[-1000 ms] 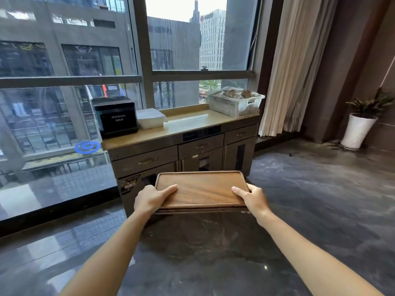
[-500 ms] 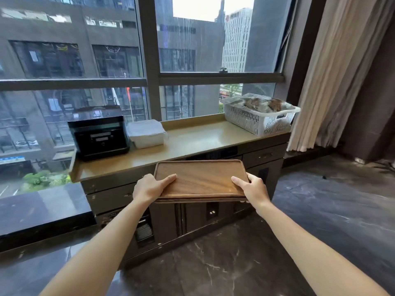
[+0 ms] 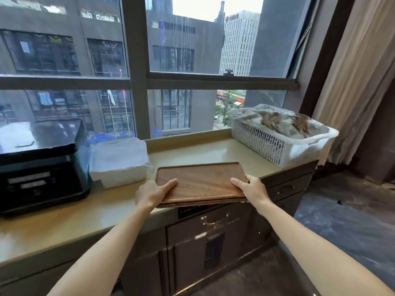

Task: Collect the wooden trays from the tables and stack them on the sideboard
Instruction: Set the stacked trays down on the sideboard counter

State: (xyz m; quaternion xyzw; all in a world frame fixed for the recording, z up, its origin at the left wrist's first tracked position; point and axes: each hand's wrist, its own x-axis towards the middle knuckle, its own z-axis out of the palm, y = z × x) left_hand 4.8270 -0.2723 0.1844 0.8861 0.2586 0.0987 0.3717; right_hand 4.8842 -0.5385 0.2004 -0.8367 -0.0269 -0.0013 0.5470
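Arriving at the sideboard (image 3: 203,152) with the wooden trays (image 3: 201,182) stacked flat, at least two edges showing along the near side. Holding the stack level over the sideboard's front edge, near its middle, with the near end out past the edge above the drawers. Gripping at both near corners: left grip (image 3: 152,194) closed on the near-left corner, thumb lying on the top tray; right grip (image 3: 252,189) closed on the near-right corner in the same way. Hard to tell whether the far end already touches the top.

Likely step in hand: setting the stack down. Best done by pushing forward until the whole stack sits over the top, then lowering the far edge first and easing the near edge down last. Keeping it level to stop the upper tray sliding off the lower. Aiming for the open stretch between the white lidded container (image 3: 119,161) toward the left and the white slatted basket (image 3: 271,144) at the back right corner, with the left corner passing just beside the container. Freeing the fingers underneath only once the weight rests. Staying well apart from the black appliance (image 3: 40,167) at the left end.
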